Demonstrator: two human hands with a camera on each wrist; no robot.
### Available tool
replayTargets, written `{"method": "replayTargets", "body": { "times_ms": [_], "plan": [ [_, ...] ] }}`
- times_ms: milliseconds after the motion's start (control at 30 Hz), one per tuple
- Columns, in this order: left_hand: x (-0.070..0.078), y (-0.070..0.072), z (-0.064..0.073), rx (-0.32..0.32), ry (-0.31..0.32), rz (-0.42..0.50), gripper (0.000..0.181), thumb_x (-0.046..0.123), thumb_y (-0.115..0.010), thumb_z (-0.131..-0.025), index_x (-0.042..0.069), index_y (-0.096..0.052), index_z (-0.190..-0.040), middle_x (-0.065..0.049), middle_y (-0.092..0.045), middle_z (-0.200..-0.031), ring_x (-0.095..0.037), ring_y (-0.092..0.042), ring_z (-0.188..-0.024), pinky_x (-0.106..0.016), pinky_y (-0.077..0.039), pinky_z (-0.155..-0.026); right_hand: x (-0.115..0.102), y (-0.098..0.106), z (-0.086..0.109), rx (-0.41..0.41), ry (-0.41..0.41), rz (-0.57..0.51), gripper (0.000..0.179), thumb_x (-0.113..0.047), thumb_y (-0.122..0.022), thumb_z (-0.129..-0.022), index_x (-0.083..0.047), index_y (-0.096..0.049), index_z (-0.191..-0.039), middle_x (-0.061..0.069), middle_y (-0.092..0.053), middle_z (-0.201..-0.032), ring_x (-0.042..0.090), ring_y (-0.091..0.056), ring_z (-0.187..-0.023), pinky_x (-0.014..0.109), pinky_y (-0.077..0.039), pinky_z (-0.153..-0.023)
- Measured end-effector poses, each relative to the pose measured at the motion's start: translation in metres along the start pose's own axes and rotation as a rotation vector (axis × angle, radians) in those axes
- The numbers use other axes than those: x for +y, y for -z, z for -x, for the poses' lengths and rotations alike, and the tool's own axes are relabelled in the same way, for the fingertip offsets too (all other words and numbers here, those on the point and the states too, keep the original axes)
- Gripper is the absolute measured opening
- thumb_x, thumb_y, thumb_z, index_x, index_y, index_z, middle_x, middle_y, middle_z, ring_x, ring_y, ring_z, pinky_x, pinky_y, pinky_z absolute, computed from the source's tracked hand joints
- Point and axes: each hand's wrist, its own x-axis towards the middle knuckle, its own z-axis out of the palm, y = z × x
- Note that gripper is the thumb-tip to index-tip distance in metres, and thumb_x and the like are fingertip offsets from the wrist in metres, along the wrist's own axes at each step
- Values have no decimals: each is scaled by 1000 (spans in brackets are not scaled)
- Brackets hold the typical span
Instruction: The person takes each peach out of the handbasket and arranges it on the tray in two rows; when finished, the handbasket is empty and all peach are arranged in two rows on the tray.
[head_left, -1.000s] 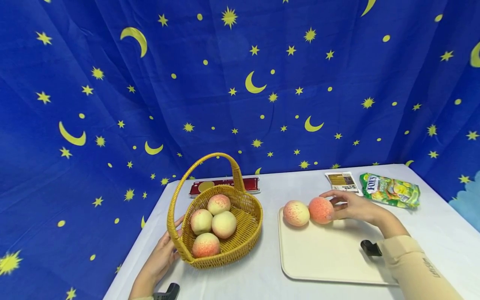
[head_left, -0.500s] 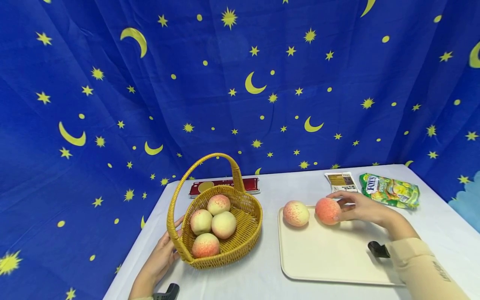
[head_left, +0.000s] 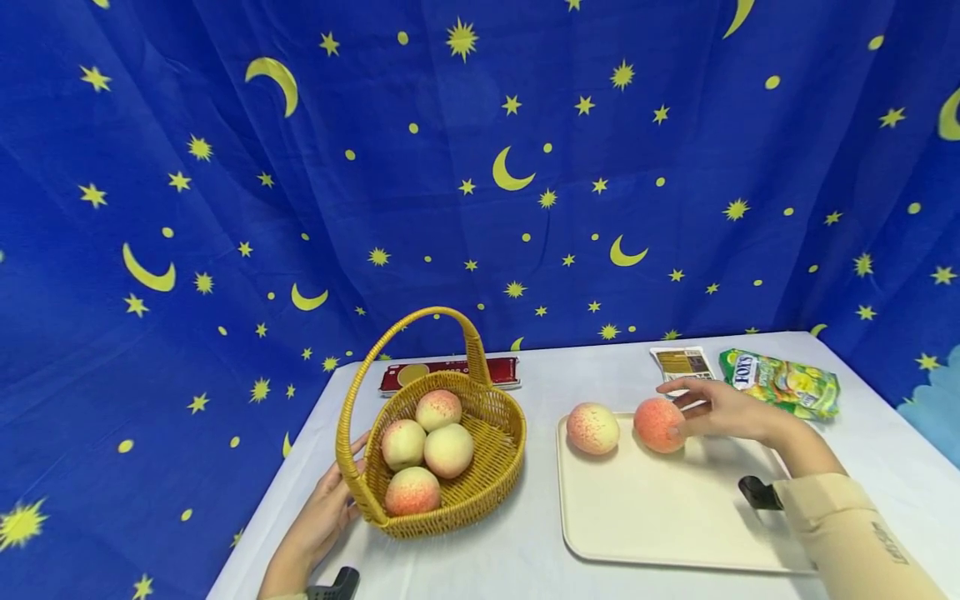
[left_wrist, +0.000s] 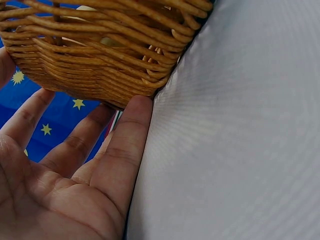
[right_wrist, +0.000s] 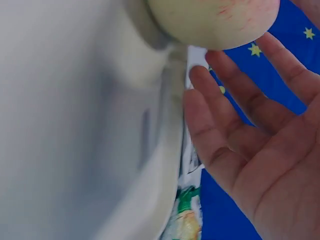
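A yellow wicker basket with a tall arched handle holds several peaches, among them a pale one. My left hand touches the basket's left side; in the left wrist view its extended fingers meet the woven wall low down. On the far part of a cream tray sit a speckled peach and, apart from it to the right, a redder peach. My right hand is at the redder peach's right side. Its fingers are loosely spread, with the fingertips close to the peach.
Behind the basket lies a red package. A small brown-and-white packet and a green Fox's candy bag lie beyond the tray. A blue star-patterned cloth hangs behind the white table.
The redder peach has moved right with my right hand, leaving a gap between it and the speckled peach. My left hand and the basket have stayed put.
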Motion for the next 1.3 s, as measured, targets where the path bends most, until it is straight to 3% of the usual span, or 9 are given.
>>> {"method": "replayTargets", "body": {
  "times_ms": [167,400,567,833,1133,1300],
  "plan": [
    [1,0,0,-14,-8,1,59,35,-51,-114,27,-33,-169,-15,-47,-166,-15,-62,-128,-42,-55,-101,-14,2,-7,71,48,51,65,-22,-82,-95,0,-55,-149,28,-64,-142,40,-68,-125,41,-61,-97],
    [1,1,1,-17,-1,10,59,35,-52,-114,27,-33,-169,-5,-54,-160,-14,-62,-127,-41,-55,-101,-46,-4,-21,99,158,71,55,-20,-81,-97,-3,-61,-145,23,-67,-142,41,-70,-121,27,-59,-96],
    [1,1,0,-20,-1,10,59,35,-52,-114,28,-32,-170,-18,-46,-167,-16,-62,-127,-43,-55,-102,-71,-15,-36,49,179,48,52,-23,-79,-99,-6,-61,-145,18,-72,-134,34,-72,-119,32,-60,-98],
    [2,0,1,-19,-3,-13,59,36,-52,-114,28,-33,-169,-21,-42,-169,-19,-58,-133,-54,-54,-109,-117,-43,-62,-75,224,18,53,-27,-78,-100,-11,-60,-147,18,-72,-133,31,-73,-120,53,-58,-108],
    [3,-3,1,-14,-6,-8,58,33,-53,-114,27,-34,-168,-21,-53,-158,-23,-61,-127,-47,-55,-102,-151,-74,-89,-203,219,-9,53,-27,-77,-101,-11,-58,-148,20,-70,-135,32,-71,-123,46,-59,-107],
    [3,-5,0,-22,-9,-7,58,33,-53,-113,27,-33,-168,-21,-53,-158,-23,-62,-127,-48,-56,-103,-165,-89,-104,-249,235,-33,60,-28,-77,-101,-9,-53,-152,24,-64,-144,36,-66,-131,46,-57,-109]
  ]
}}
